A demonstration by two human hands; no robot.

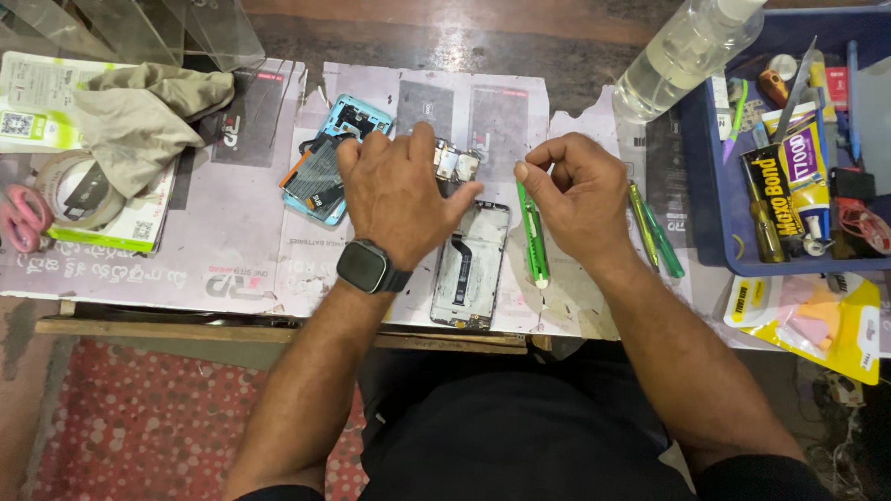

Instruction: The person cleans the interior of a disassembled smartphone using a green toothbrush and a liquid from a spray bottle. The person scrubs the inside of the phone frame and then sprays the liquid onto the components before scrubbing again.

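Head view looks straight down on your bench, where the opened phone frame (469, 264) lies flat on the paper sheets (241, 250), its lower half bare and its upper end under your left hand (399, 195). That hand presses palm-down with fingers spread over the small circuit board (455, 165) at the top of the frame; it rests on the parts and does not seem to be clamped round them. Your right hand (580, 190) is curled closed, thumb and forefinger pinching the top of the green tool (531, 232), which points down the right side of the frame. The frame looks light, thin and stiff, likely to flex or crack if twisted, so take it by its long metal edges and keep your fingers off the board and ribbon strip. The blue back cover (329, 167) lies just left of your hand, partly tucked under it. Two more green-handled drivers (654, 232) sit to the right, beside the blue tray (715, 223).
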